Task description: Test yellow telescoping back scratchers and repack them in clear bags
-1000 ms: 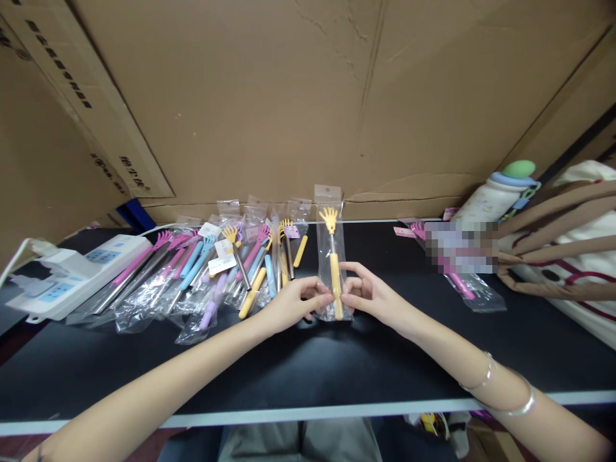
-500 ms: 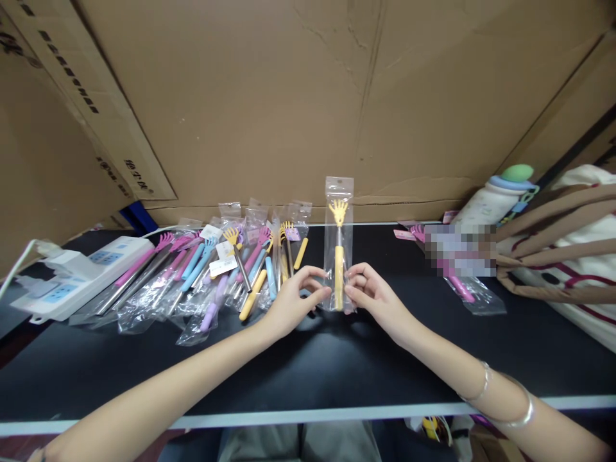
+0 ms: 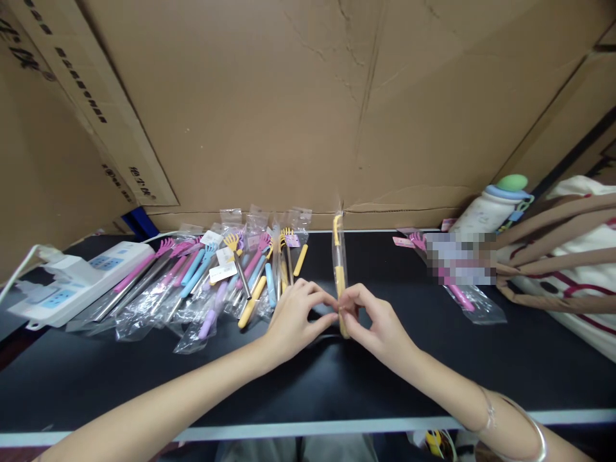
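Note:
A yellow back scratcher in a clear bag (image 3: 339, 269) stands edge-on above the black table (image 3: 308, 385). My left hand (image 3: 296, 317) pinches its lower end from the left. My right hand (image 3: 373, 324) pinches the same end from the right, and the fingertips of both hands meet there. The claw end of the scratcher points up and away from me.
A pile of bagged scratchers in pink, blue, purple and yellow (image 3: 216, 276) lies left of my hands. A white power strip (image 3: 72, 282) sits at the far left. A pink bagged scratcher (image 3: 462, 292), a bottle (image 3: 491, 208) and a cloth bag (image 3: 568, 269) are at the right. Cardboard (image 3: 308, 109) walls the back.
The bagged yellow scratcher has turned from facing me flat to edge-on. My fingers have closed together at its lower end, and both hands have moved slightly toward me.

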The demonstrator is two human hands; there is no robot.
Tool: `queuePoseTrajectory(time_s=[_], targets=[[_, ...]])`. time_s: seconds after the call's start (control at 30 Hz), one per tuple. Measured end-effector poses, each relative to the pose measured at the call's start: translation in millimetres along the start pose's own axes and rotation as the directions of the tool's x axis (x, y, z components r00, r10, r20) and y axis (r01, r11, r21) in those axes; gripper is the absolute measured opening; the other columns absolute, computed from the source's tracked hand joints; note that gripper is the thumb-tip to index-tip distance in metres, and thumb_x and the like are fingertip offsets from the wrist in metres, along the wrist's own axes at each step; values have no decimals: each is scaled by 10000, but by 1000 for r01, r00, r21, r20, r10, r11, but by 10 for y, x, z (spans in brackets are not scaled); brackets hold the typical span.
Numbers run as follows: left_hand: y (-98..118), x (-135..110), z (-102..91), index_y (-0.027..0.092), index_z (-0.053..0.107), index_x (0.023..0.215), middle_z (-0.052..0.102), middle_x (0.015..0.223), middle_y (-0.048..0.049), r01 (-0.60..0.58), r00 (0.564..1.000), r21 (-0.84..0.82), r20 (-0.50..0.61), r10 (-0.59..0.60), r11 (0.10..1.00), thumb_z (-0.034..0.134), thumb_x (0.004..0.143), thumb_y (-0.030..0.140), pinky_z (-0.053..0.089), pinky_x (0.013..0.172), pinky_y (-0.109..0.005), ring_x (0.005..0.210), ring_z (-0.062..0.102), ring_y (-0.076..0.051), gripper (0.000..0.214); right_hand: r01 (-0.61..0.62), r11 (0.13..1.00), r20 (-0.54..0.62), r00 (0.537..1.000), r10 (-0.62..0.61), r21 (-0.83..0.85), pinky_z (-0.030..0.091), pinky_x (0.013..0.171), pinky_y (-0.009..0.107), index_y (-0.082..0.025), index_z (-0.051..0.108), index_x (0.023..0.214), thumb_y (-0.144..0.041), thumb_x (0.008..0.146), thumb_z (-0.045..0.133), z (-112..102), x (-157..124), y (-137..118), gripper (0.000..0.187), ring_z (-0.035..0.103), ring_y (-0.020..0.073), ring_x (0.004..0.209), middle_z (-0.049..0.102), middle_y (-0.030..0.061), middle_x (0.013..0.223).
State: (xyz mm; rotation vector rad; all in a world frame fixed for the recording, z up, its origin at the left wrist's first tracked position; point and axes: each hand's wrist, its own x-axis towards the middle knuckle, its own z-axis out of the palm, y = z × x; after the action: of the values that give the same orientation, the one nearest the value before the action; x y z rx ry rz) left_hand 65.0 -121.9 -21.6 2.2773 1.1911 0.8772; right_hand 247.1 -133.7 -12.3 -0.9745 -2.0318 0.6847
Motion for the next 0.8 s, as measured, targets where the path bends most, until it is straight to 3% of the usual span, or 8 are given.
queuePoseTrajectory(time_s=[0.13, 0.23, 0.4, 0.6, 0.7, 0.8], targets=[[41, -35, 19, 232, 634, 956, 587, 904, -17, -58, 987, 80, 156, 45, 995, 605, 819, 374, 373, 794, -339, 901, 467, -200, 200, 62, 930, 60, 997, -43, -362, 349, 653, 266, -206, 505, 832, -90, 711, 479, 2, 32, -10, 169, 508, 134, 651, 546, -3, 710], [58, -58, 39, 198, 616, 915, 565, 925, -39, -100, 966, 128, 251, 65, 987, 574, 832, 383, 389, 773, -327, 892, 453, -205, 207, 39, 887, 129, 991, 23, -460, 319, 623, 252, -205, 465, 770, -87, 668, 466, 33, 24, -17, 156, 482, 120, 603, 549, -14, 708], [80, -42, -22, 181, 567, 846, 561, 858, -41, -75, 950, 163, 310, 21, 984, 563, 813, 398, 407, 719, -307, 841, 496, -205, 220, -135, 908, 161, 964, 213, -397, 297, 532, 212, -230, 432, 843, -141, 744, 445, 74, -13, -29, 133, 487, 107, 524, 547, -47, 657], [118, -13, -205, 186, 549, 830, 607, 821, -32, 7, 924, 189, 373, -78, 982, 528, 808, 414, 405, 661, -295, 767, 558, -200, 230, -132, 974, 229, 958, 173, -185, 363, 570, 222, -231, 438, 940, -219, 857, 437, 77, -23, -59, 84, 548, 123, 596, 586, -21, 711], [120, -15, -271, 184, 538, 784, 605, 783, -50, -11, 945, 357, 310, -107, 934, 487, 832, 418, 402, 650, -306, 780, 566, -222, 244, -148, 988, 286, 946, 153, -36, 389, 576, 221, -221, 439, 957, -226, 877, 436, 76, -21, -97, 81, 538, 115, 587, 571, -23, 695], [109, -20, -290, 178, 534, 802, 586, 792, -64, -81, 978, 504, 208, -30, 860, 467, 849, 439, 415, 652, -320, 827, 553, -243, 274, -156, 985, 287, 949, 130, 72, 410, 577, 225, -215, 440, 931, -254, 886, 447, 33, 2, -105, 60, 541, 112, 584, 565, -23, 682]])
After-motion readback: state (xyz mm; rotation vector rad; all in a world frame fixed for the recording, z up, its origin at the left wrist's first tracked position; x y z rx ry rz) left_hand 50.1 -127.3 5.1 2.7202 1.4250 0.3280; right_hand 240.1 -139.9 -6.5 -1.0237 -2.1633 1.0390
